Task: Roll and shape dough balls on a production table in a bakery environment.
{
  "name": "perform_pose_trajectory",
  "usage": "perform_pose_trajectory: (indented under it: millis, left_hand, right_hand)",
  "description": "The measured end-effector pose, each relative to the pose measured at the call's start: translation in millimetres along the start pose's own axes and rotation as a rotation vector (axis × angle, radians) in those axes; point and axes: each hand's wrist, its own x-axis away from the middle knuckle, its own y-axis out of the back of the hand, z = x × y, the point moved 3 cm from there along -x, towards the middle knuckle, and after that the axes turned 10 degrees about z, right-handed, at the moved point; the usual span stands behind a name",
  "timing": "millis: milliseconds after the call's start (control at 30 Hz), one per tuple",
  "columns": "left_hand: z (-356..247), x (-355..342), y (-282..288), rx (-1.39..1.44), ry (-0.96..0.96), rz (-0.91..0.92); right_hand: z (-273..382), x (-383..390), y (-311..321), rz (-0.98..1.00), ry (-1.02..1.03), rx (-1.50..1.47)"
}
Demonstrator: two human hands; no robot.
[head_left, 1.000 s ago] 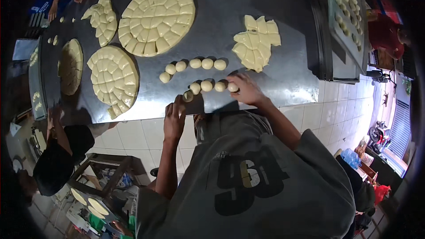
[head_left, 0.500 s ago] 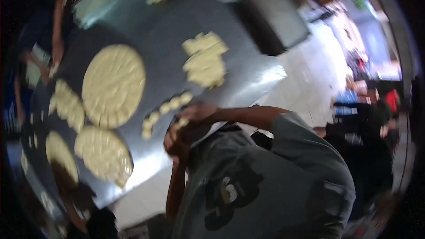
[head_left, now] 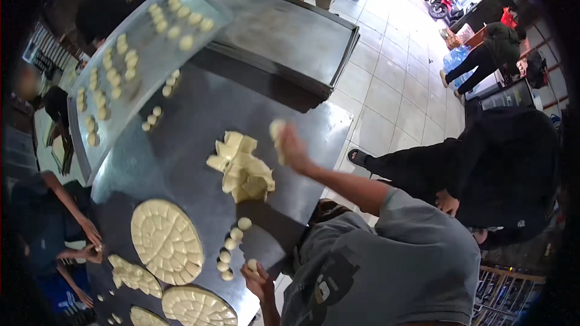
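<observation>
My right hand (head_left: 294, 150) is raised over the table's right edge, closed round a pale piece of dough (head_left: 278, 130); motion blurs both. Close to the near edge, my left hand (head_left: 260, 282) curls its fingers round a small dough piece (head_left: 252, 264). A curved row of dough balls (head_left: 230, 244) lies just beyond my left hand. Farther in sits a loose heap of cut dough (head_left: 246, 168), between the row and the far trays. To the left, a flat dough round (head_left: 166, 241) is scored into many pieces, with another scored round (head_left: 199, 306) nearer me.
A person at the far left holds a large tray (head_left: 158, 48) of dough balls tilted over the metal table (head_left: 190, 169). Stacked empty trays (head_left: 278, 30) stand at the far corner. Another worker's hands (head_left: 90, 238) are at the left edge. A person in black (head_left: 507, 169) is close on my right.
My hands were together near the table edge; the right has moved up and away with dough, while the left stays low. The view has swung, bringing the tray of balls fully into sight.
</observation>
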Motion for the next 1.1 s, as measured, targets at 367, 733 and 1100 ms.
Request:
perform_pose_trajectory:
  millis: [367,733,1100]
  left_hand:
    - [-170.6,-124.8,1.8,0.224,-0.247,0.217]
    - [-388.7,-372.8,-135.7,-0.173,-0.74,0.169]
    - [-307.5,-277.9,-44.0,0.391,-0.66,0.051]
  right_hand:
    - [-89.0,-295.1,213.5,-0.628,-0.235,0.511]
    - [-50.3,-4.6,219.6,-0.498,-0.145,0.597]
    - [-35.5,103.0,128.6,-0.166,-0.244,0.464]
